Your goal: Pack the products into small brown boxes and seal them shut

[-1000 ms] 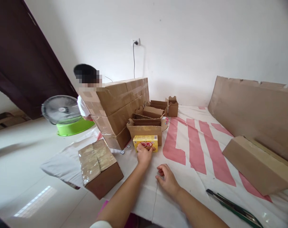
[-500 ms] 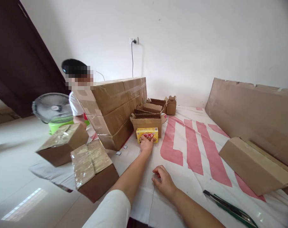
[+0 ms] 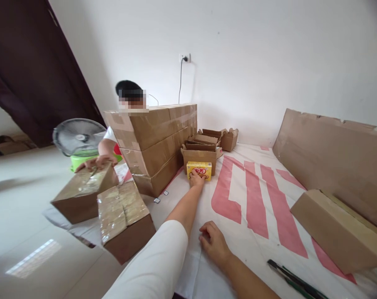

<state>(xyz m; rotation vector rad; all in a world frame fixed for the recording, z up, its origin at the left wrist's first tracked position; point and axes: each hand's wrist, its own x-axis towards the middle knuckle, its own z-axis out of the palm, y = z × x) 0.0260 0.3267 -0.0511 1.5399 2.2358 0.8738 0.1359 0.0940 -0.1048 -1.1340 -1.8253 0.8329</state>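
At the far end of my outstretched arm, my left hand [image 3: 197, 178] grips a small yellow printed box [image 3: 204, 169]. The yellow box stands on its long edge, its back close against the front of an open brown carton [image 3: 196, 155]. My fingers and thumb cover its lower front. Nearer to me, my right hand [image 3: 214, 243] lies on the cloth [image 3: 188, 265] with its fingers loosely curled, a gap between thumb and fingers, and nothing in it. Behind the first open carton, more open cartons [image 3: 228, 140] line up toward the wall.
Stacked taped cartons [image 3: 160, 128] form a block at left. Two taped cartons [image 3: 126, 220] [image 3: 82, 195] sit nearer. A co-worker's hand [image 3: 104, 161] touches one. A utility knife [image 3: 296, 280], a carton [image 3: 339, 228] and a large cardboard sheet [image 3: 328, 149] are at right; a fan [image 3: 79, 137] is far left.
My left hand has reached farther forward, and the yellow box and open carton have shifted toward the wall. The co-worker's hand has come onto a taped carton. My right hand stays put.
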